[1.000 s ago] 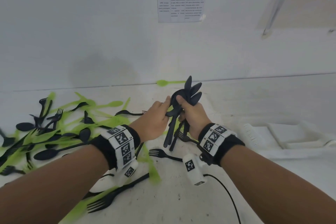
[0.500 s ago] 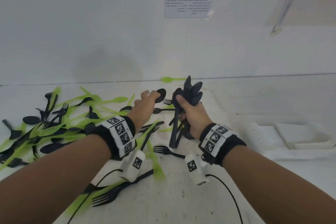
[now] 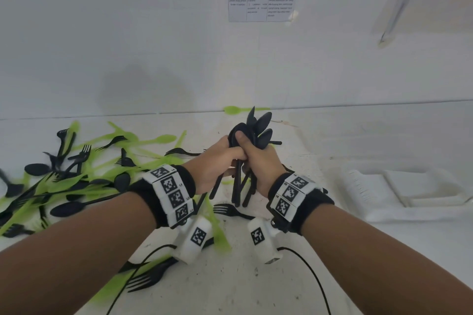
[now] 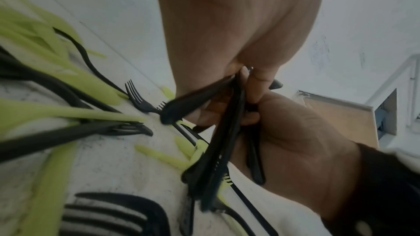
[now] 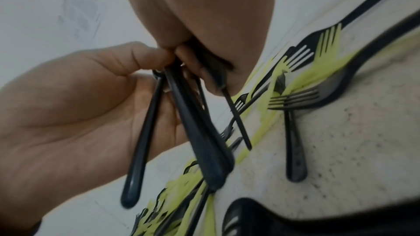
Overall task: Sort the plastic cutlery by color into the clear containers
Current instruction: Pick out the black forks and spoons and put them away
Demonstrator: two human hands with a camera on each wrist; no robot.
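Both hands meet above the middle of the table around a bundle of black spoons (image 3: 258, 130). My right hand (image 3: 245, 146) grips the bundle upright, thumb across the bowls, handles hanging down. My left hand (image 3: 227, 147) closes on the same bundle from the left. In the left wrist view the black handles (image 4: 218, 150) run between my left hand (image 4: 238, 24) and my right hand (image 4: 295, 141). The right wrist view shows the handles (image 5: 200, 141) lying across the left hand's (image 5: 79, 105) palm. The clear containers (image 3: 422, 186) sit at the right, apart from both hands.
A mixed pile of green and black cutlery (image 3: 64, 176) covers the table's left side. A black fork (image 3: 230, 211) and a green knife (image 3: 217, 227) lie under my wrists. Another black fork (image 3: 146, 280) lies nearer. One green spoon (image 3: 231, 109) lies by the back wall.
Half a second ago my left hand was out over the table holding a black spoon. It has come back right and joined the bundle. The right hand stayed nearly in place.
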